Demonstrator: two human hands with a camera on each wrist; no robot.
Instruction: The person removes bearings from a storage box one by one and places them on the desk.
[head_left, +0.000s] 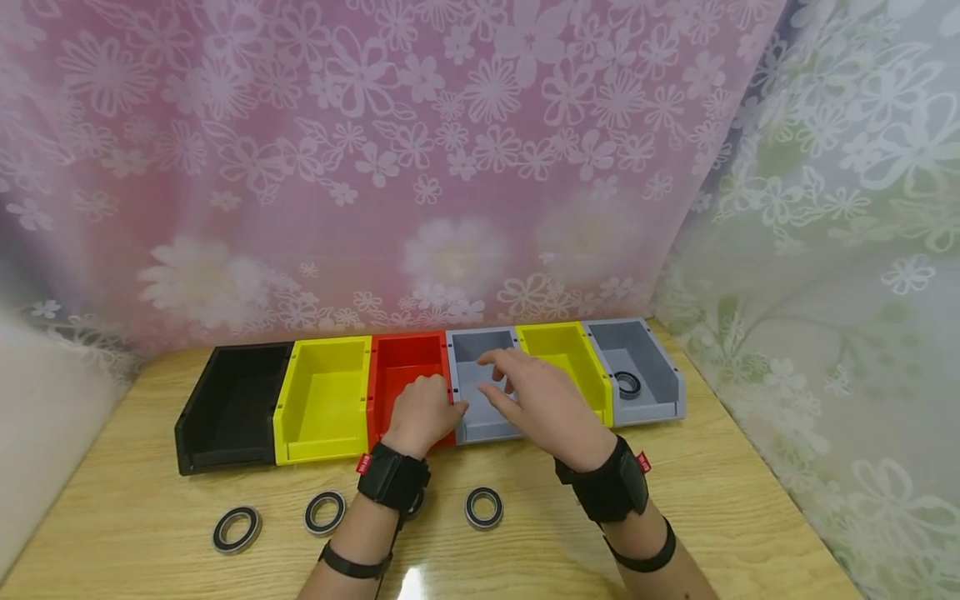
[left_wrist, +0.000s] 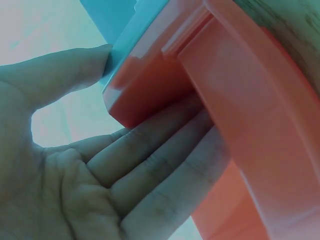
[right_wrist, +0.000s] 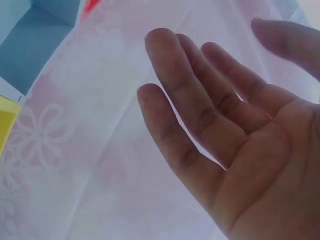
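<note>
While left hand (head_left: pixel 423 412) seemingly grips open-topped, bright red bin (head_left: pixel 408 354), right hand (head_left: pixel 549 402) relaxed, fingers spread

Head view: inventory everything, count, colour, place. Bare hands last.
black bin: 1, black, far left of row
yellow bins: 2, yellow, second and fifth from left
red bin: 1, red, third
grey bins: 2, grey, fourth and sixth
rings: 5 visible, black and silver; four on table, one in sixth bin
table: 1, light wood, under bins
pink curtain: 1, pink with white flowers, behind
pale curtain: 1, white and green, right
wrist straps: 2, black with red tags, one per wrist
thin bands: 2, black, forearms
left hand: 1, bare, at red bin, gripping its edge
right hand: 1, bare, over fourth and fifth bins
</note>
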